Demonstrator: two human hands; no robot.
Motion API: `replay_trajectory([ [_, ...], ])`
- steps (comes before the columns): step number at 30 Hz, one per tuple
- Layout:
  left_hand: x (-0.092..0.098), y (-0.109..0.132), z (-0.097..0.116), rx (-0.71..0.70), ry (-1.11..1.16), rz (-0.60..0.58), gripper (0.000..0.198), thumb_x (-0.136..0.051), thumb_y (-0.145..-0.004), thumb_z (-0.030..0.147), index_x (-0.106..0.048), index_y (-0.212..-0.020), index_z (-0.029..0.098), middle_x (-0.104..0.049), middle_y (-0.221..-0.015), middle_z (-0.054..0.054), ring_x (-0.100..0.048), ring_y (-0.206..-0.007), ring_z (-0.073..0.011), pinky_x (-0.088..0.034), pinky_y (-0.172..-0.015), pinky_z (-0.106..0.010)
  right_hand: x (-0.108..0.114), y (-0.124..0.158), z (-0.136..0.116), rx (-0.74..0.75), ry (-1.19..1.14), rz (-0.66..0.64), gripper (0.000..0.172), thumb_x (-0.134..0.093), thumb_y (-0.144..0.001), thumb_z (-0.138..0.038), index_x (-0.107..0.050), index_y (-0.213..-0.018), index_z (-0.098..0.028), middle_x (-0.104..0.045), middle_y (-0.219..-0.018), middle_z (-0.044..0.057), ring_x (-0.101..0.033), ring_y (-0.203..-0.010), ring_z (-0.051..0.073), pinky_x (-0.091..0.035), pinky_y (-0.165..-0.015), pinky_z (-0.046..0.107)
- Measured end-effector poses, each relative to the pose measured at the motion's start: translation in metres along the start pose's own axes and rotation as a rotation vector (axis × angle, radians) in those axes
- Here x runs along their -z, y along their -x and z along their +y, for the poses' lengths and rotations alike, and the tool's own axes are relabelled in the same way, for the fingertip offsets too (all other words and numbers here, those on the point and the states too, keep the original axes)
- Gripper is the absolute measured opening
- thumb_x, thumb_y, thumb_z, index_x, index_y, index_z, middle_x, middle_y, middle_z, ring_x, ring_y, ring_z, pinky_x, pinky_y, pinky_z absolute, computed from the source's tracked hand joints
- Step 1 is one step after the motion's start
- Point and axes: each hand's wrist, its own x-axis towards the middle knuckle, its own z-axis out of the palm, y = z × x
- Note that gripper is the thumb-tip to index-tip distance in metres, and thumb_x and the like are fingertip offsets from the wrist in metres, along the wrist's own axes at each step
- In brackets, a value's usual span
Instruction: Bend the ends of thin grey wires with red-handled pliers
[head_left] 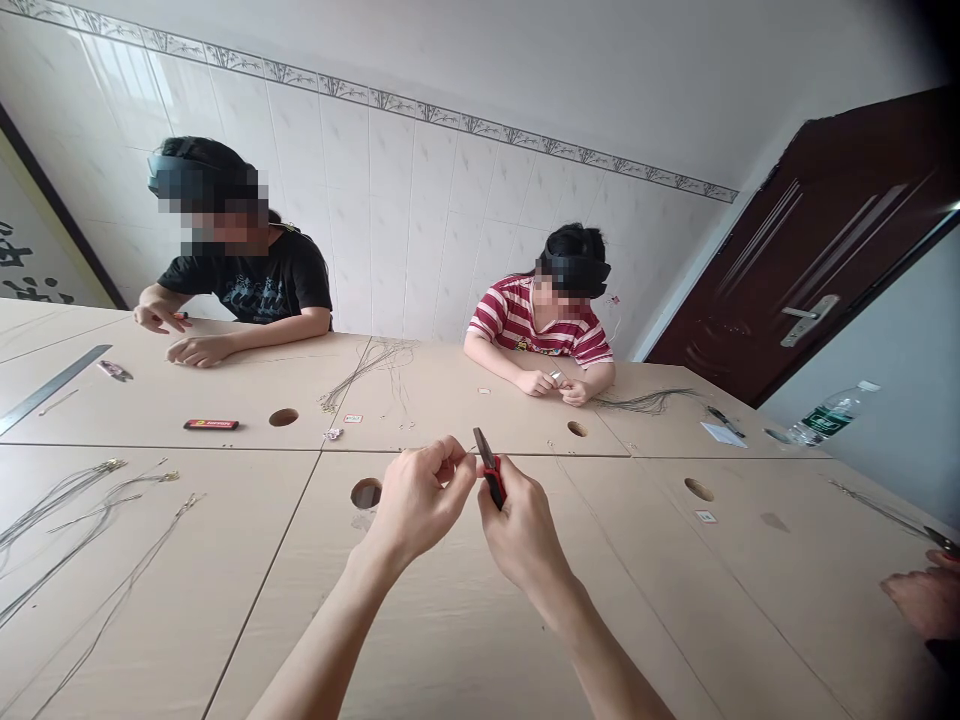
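Over the surface (675, 600) at centre, my right hand (521, 525) is clamped on red-handled cutters (489, 470), tip toward 12 o'clock. Left hand (420, 495), at their 9 o'clock, pinches something too fine to see. Risk: pinch sits close to the tip; a slip nips skin.

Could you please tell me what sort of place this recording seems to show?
Probably a small hand-assembly workroom: co-workers sit at joined wooden tables, bundles of thin wire lie across them, and the right hand grips red-handled pliers.
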Motion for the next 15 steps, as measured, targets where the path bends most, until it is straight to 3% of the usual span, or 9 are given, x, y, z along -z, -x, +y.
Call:
replay_trajectory([
  [5, -0.003, 0.001, -0.004, 0.035, 0.048, -0.044, 0.036, -0.045, -0.088, 0.032, -0.024, -0.06, 0.021, -0.022, -0.051, 0.008, -0.021, -0.048, -0.0096, -0.02, -0.044, -0.022, 0.0, 0.001, 0.003, 0.016, -0.013, 0.012, 0.014, -0.041, -0.081, -0.016, -0.054, -0.084, -0.021, -0.058, -0.069, 0.0, -0.054, -0.062, 0.018, -0.038, -0.059, 0.027],
  [15, -0.012, 0.008, -0.019, -0.085, 0.16, -0.003, 0.043, -0.043, -0.092, 0.032, -0.016, -0.06, 0.022, -0.016, -0.056, 0.007, -0.017, -0.052, -0.0102, -0.02, -0.047, -0.025, -0.004, 0.006, 0.008, 0.048, -0.003, 0.013, 0.012, -0.042, -0.082, -0.016, -0.053, -0.083, -0.021, -0.057, -0.066, 0.0, -0.05, -0.056, 0.017, -0.038, -0.055, 0.027],
])
